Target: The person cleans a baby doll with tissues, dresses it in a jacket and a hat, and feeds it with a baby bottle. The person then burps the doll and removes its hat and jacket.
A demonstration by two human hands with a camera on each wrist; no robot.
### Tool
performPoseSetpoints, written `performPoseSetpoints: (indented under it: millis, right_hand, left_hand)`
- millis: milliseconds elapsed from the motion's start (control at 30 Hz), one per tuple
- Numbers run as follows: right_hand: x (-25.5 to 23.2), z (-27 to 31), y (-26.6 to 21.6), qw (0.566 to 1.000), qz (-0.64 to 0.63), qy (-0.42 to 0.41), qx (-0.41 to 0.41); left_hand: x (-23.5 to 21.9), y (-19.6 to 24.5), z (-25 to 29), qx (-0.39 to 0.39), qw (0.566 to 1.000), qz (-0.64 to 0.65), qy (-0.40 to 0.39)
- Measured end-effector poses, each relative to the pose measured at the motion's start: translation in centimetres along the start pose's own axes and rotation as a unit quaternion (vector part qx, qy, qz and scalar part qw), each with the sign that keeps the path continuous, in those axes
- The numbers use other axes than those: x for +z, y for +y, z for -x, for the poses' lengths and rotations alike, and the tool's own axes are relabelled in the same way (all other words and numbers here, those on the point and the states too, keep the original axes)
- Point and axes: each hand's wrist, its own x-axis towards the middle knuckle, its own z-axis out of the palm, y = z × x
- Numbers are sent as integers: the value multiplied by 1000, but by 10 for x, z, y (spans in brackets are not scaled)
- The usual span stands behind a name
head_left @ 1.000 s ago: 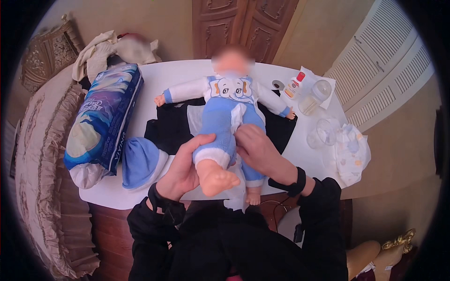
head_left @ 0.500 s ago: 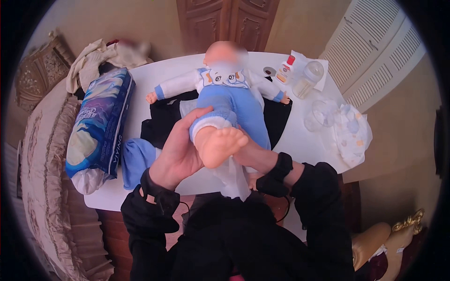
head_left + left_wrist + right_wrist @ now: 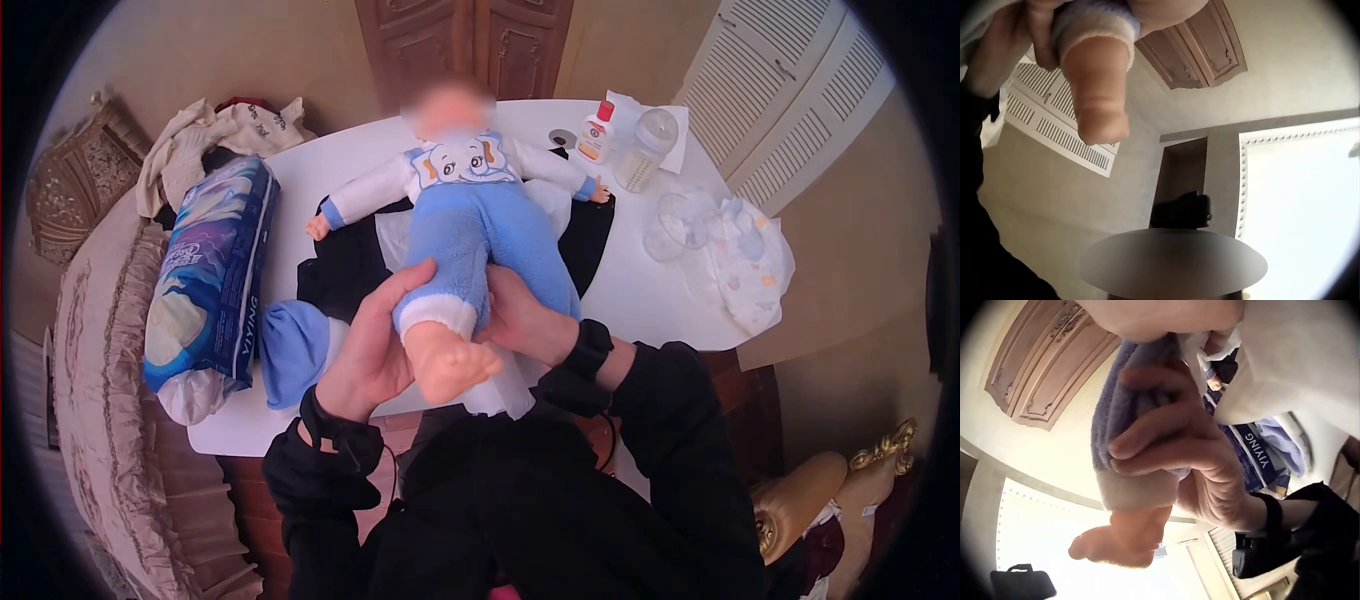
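Note:
A baby doll point(image 3: 465, 215) in a white and blue outfit with an elephant on the chest lies on its back, one leg lifted toward me. My left hand point(image 3: 372, 345) grips that leg from the outer side, its fingers wrapped round the blue trouser leg point(image 3: 1107, 419) just above the white cuff point(image 3: 1138, 489). On the inner side, my right hand point(image 3: 525, 315) holds the same leg near the cuff, its fingertips partly hidden behind it. The bare foot point(image 3: 1096, 94) sticks out below the cuff. White sheet material point(image 3: 500, 390) hangs under the leg at the table edge.
A blue diaper pack point(image 3: 215, 270) and a blue hat point(image 3: 295, 350) lie left on the white table point(image 3: 330, 165). Black cloth point(image 3: 340, 275) is under the doll. To the right stand a red-capped bottle point(image 3: 595, 135), a baby bottle point(image 3: 645, 155), a clear cup point(image 3: 675, 228) and a diaper point(image 3: 750, 265).
Both hands first raise the doll's leg toward me, then lower it slightly. The right hand has shifted from the upper inner leg down toward the cuff. The head view has turned a little.

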Motion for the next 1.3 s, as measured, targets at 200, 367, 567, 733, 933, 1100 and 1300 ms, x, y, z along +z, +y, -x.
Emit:
performPoseSetpoints:
  millis: [200, 367, 567, 733, 933, 1100, 1300]
  right_hand:
    - [33, 34, -44, 983, -169, 25, 73]
    - [34, 25, -42, 999, -44, -17, 6]
    - [37, 31, -58, 995, -64, -4, 70]
    - [71, 64, -76, 999, -17, 21, -19]
    - [26, 56, -65, 952, 107, -254, -134]
    - [31, 69, -74, 966, 130, -183, -126]
    - [25, 78, -76, 970, 167, -115, -138]
  left_hand:
    - [-9, -5, 10, 30, 981, -188, 28]
    - [-21, -4, 12, 26, 939, -335, 79]
    - [-66, 0, -8, 187, 905, -314, 218]
    - [-50, -4, -29, 65, 938, -274, 202]
    - [-58, -21, -63, 116, 896, -385, 190]
    - [-73, -29, -87, 211, 859, -424, 195]
    - [-57, -17, -56, 213, 890, -368, 163]
